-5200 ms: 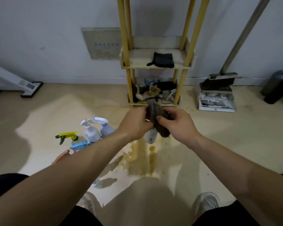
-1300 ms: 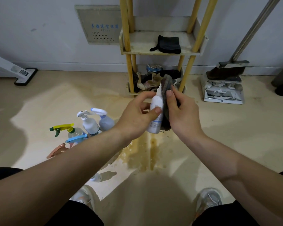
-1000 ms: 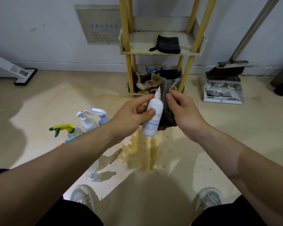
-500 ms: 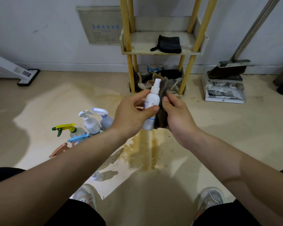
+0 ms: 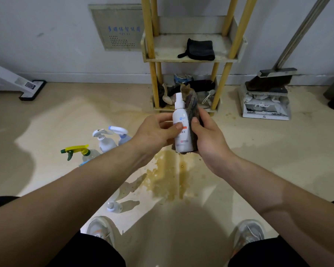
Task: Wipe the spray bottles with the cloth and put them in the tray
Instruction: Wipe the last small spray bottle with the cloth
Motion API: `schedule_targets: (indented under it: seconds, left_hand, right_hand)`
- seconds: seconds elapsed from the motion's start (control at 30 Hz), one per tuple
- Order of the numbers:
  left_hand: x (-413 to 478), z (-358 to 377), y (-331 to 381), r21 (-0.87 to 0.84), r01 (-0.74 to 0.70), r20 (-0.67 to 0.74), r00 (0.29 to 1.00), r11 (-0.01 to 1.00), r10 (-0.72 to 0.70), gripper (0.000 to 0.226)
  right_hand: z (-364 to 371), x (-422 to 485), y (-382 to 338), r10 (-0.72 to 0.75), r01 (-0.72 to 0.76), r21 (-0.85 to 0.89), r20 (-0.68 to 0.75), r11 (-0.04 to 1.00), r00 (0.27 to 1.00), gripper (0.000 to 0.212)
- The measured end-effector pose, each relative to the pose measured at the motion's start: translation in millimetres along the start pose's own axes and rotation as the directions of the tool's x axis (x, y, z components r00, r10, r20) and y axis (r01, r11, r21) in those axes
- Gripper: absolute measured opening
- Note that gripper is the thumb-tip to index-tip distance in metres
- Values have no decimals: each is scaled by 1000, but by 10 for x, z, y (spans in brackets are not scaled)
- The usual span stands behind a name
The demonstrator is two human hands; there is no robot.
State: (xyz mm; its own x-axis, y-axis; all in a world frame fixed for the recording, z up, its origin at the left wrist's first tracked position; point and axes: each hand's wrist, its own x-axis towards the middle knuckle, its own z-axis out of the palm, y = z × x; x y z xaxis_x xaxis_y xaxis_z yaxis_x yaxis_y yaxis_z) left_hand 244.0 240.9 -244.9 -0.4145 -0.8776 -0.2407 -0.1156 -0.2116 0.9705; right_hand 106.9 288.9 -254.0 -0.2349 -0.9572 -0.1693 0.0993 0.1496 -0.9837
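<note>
Alt text: a small white spray bottle [image 5: 181, 130] stands upright between two bare hands, its nozzle pointing up and away from the wrists. The left hand [image 5: 156, 133] pinches its middle, thumb on the label. The right hand [image 5: 208, 139] grips a dark cloth [image 5: 193, 105] against the bottle's right side, thumb pressing. More spray bottles [image 5: 104, 139] stand on the floor [image 5: 258, 151], down to the left of the left hand
</note>
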Motion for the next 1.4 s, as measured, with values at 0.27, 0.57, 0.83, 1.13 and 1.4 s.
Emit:
schedule_targets:
  seconds: [0.27,0.57,0.83,1.13,1.4]
  left_hand:
    - [24,-21,-22,80,27,-178,984,996,-13,36]
    - [29,-82,35,-89,23,-122,992,996,-34,23]
    - [36,-80,38,18,13,-112,994,1000,-11,32]
    - [38,-59,0,206,-114,-160,976,972,149,35]
    - [-3,3,13,237,-151,-134,973,960,187,31]
  right_hand:
    - [39,-76,40,-92,110,-150,123,983,988,48]
    - [-14,-15,-5,5,-7,50,46,999,999,44]
    - [-2,-50,-12,-88,103,-114,125,988,988,49]
    - [-63,42,13,-310,300,-438,51,847,949,44]
    - [-135,14,-116,-476,422,-439,-15,793,880,18]
